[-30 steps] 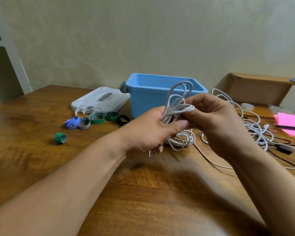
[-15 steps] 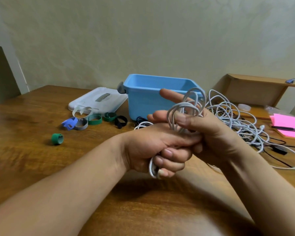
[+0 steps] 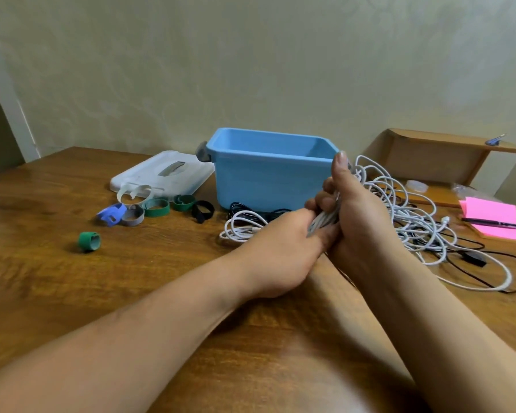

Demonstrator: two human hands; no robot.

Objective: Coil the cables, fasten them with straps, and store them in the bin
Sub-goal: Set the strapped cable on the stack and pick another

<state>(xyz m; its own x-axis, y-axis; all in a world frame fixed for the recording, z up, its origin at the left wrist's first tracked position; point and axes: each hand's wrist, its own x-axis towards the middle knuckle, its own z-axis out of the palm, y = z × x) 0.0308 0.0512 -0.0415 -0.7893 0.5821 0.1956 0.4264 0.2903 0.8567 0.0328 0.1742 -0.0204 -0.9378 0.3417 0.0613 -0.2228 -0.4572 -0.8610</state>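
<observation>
White cable bundle (image 3: 323, 222), a sheaf of smooth round strands, is held above the wooden table (image 3: 72, 281) in front of the blue plastic bin (image 3: 268, 177). Its visible stretch slants from lower left up to the right; both ends are hidden by the hands. The left hand (image 3: 280, 251) curls its fingers round the lower part. The right hand (image 3: 359, 216) wraps the upper part, its thumb pointing straight up. A loose white coil (image 3: 240, 229) lies on the table just left of the hands, with a black cable (image 3: 245, 207) against the bin's base. A tangled white cable heap (image 3: 408, 222) spreads to the right. Ring-shaped fabric straps (image 3: 155, 207), blue, grey, green and black, lie by the flat white lid (image 3: 161, 174).
</observation>
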